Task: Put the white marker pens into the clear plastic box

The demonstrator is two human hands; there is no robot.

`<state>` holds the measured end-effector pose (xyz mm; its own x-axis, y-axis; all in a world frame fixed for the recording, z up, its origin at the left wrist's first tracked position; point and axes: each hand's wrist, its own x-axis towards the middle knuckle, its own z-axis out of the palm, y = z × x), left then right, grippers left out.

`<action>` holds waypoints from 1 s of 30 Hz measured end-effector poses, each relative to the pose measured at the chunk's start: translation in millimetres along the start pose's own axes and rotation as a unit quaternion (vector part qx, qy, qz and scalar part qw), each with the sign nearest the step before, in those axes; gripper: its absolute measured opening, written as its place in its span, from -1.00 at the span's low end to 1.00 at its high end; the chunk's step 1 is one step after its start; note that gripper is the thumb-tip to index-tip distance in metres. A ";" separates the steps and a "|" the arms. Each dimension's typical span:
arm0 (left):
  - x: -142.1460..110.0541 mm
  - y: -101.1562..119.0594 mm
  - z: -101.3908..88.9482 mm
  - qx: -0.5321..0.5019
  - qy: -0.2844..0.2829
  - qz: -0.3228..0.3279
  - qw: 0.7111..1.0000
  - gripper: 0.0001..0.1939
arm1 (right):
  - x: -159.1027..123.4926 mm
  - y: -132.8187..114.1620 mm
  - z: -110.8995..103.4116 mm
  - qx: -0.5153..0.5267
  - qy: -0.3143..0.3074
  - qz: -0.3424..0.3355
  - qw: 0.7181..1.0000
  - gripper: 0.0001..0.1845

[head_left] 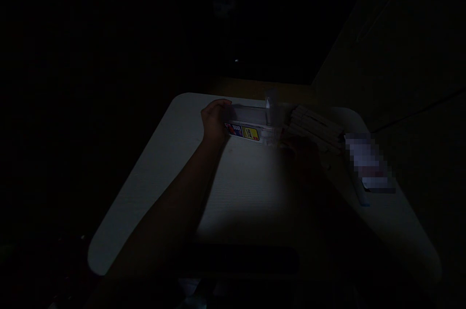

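A clear plastic box (247,114) with a yellow, blue and red label lies on its side over the white table. My left hand (216,117) is wrapped around its left end, fingers over the far edge. At the right end, a transparent flap (270,100) sticks up. My right hand (304,156) is close to that right end, in deep shadow. Its fingers seem to reach the box's edge, but darkness hides whether they grip it. What the box holds, if anything, I cannot make out.
A pile of brownish flat strips (315,127) lies behind my right hand. Farther right are a blurred-out pale rectangular item (369,161) and a thin bluish strip (359,192). The white table (145,178) has rounded corners; a dark wall borders its right side.
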<state>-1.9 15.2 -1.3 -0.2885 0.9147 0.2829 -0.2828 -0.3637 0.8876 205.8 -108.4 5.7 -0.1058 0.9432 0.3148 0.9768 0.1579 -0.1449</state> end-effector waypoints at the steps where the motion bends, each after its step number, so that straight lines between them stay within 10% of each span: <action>1: 0.6 -1.3 -0.2 -0.002 0.000 -0.001 1.000 -0.81 | 0.2 -0.9 -0.2 0.003 -0.005 -0.008 1.000 -0.64; 10: 0.5 -2.4 0.2 0.003 0.000 0.015 1.000 -0.80 | 1.3 -4.0 0.9 0.024 -0.033 -0.041 0.998 -0.68; 30: 0.2 -0.4 -0.3 0.006 0.003 0.018 1.000 -0.81 | -3.9 6.3 -20.1 0.102 0.112 0.038 0.988 -0.63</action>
<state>-2.2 15.5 -1.7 -0.3031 0.9004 0.3120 -0.2621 -0.3936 0.8811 216.1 -116.9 22.3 0.0329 0.8702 0.4916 0.9200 0.1658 -0.3551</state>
